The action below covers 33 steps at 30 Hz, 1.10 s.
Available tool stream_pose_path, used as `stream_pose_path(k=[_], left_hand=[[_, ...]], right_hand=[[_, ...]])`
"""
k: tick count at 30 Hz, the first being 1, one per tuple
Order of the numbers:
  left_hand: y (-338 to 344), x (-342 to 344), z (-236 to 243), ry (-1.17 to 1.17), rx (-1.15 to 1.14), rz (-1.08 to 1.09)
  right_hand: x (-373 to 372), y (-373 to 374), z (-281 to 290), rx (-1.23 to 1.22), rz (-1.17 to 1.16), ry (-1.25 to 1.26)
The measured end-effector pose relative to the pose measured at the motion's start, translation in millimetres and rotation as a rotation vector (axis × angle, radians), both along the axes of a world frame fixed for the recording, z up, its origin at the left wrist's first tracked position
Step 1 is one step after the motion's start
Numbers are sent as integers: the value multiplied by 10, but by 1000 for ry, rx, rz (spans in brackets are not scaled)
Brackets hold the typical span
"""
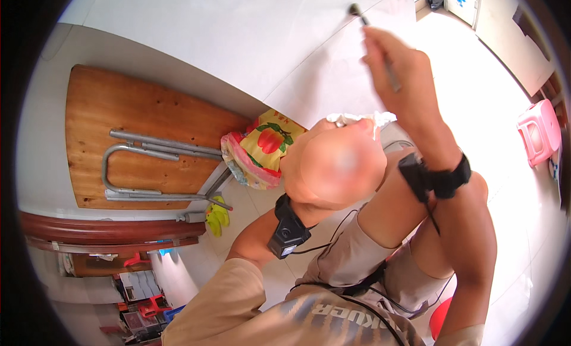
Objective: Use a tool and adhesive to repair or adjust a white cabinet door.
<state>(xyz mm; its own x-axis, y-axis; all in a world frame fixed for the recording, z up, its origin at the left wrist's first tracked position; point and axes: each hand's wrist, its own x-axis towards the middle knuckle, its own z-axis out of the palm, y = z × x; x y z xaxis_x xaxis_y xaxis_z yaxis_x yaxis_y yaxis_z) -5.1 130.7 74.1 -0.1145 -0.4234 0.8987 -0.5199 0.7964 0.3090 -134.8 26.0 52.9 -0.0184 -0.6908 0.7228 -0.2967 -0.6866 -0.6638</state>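
Note:
My right hand (399, 66) is raised at the upper middle, its fingers closed around a thin dark tool with a small rounded head (354, 10). Whether this is a spoon or a brush I cannot make out. The head is over a pale tiled surface (238, 30), and I cannot tell if they touch. Lower and to the left, my left hand (318, 167) is bent in front of my knees. A crumpled white piece (380, 118), like thin wrapping, shows along its far side. A smeared patch hides most of the left fingers. Both wrists carry black strapped devices.
At left, a wooden board (154, 114) with folded metal legs leans near a printed yellow-and-red bag (267, 143). Bright yellow-green items (217, 215) lie below. A pink stool (538, 132) stands at far right. Black cables (333, 239) run across my lap.

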Motion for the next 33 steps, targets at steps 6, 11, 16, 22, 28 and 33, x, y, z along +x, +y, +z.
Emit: stream_pose_path(k=[6,11,16,22,28,33], left_hand=[[-23,-2,30,16,3,-7],[-30,-86,33,-10,-2,-17],[-44,-64,21,11,4,-41],[-32,-80,37,0,-17,-43],[-16,-109,11,32,-22,-38],[7,-111,3,56,11,-32]], right_hand=[[79,118,49,-96,87,6],[56,-50,40,-87,-11,-94],[68,14,54,-106,29,-61],[116,133,71,-85,126,16],[-127,-21,55,23,4,-41],[-23,51,127,20,115,-144]])
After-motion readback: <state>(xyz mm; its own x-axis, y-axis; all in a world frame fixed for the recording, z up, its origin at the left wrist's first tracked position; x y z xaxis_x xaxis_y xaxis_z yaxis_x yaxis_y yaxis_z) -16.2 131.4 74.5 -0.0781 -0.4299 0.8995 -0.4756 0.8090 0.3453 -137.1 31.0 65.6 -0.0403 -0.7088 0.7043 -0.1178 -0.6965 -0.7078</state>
